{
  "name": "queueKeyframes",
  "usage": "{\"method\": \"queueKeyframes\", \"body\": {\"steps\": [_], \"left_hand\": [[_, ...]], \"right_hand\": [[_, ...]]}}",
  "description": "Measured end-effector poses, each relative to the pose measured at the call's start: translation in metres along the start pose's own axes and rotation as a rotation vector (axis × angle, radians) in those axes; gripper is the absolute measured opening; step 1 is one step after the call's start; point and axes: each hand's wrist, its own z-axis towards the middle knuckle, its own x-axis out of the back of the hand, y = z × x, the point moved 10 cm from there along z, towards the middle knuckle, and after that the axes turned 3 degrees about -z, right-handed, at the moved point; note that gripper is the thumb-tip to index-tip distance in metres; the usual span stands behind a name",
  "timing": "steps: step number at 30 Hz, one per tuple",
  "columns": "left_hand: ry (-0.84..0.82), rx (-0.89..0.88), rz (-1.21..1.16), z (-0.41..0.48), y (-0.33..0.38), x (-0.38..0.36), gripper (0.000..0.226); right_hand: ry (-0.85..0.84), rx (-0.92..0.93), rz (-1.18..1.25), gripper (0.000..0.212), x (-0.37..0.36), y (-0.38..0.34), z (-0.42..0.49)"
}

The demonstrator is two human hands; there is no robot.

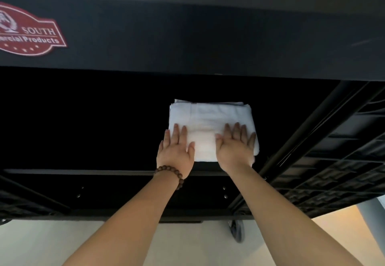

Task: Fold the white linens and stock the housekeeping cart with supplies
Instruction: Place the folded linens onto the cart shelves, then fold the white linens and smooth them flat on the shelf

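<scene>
A folded stack of white linens point(210, 118) lies on a dark lower shelf of the black housekeeping cart point(187, 43). My left hand point(177, 151) rests flat on the stack's near left corner, fingers straight, a brown bead bracelet on its wrist. My right hand point(235, 147) presses flat on the near right part of the stack, fingers spread and straight. Both palms face down. The stack's near edge is partly hidden under my hands.
The cart's upper shelf edge overhangs the linens and bears a red label point(29, 32). A black ribbed side panel point(333, 161) stands to the right. A caster wheel point(236, 230) sits on the pale floor point(52, 242) below.
</scene>
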Motion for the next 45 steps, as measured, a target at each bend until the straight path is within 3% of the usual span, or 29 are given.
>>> {"method": "queueKeyframes", "body": {"steps": [3, 9, 19, 29, 37, 45], "left_hand": [[-0.016, 0.019, 0.035, -0.019, -0.012, -0.001, 0.063], [-0.073, 0.025, 0.087, -0.062, -0.026, 0.013, 0.068], [-0.068, -0.132, -0.066, -0.163, 0.016, 0.07, 0.061], [-0.173, -0.298, -0.136, -0.202, 0.122, 0.049, 0.058], [-0.378, -0.647, -0.079, -0.229, 0.236, 0.011, 0.059], [-0.515, -1.024, -0.003, -0.27, 0.289, -0.007, 0.059]], "right_hand": [[0.044, 0.063, -0.019, 0.064, -0.008, -0.001, -0.035], [-0.089, 0.059, 0.054, 0.065, -0.009, 0.007, -0.08], [-0.058, 0.031, 0.246, 0.057, 0.06, 0.027, -0.185], [0.015, -0.344, 0.404, 0.05, 0.085, 0.142, -0.272], [0.05, -0.735, 0.468, 0.049, 0.073, 0.222, -0.352], [0.183, -1.129, 0.478, 0.048, 0.072, 0.227, -0.433]]}}
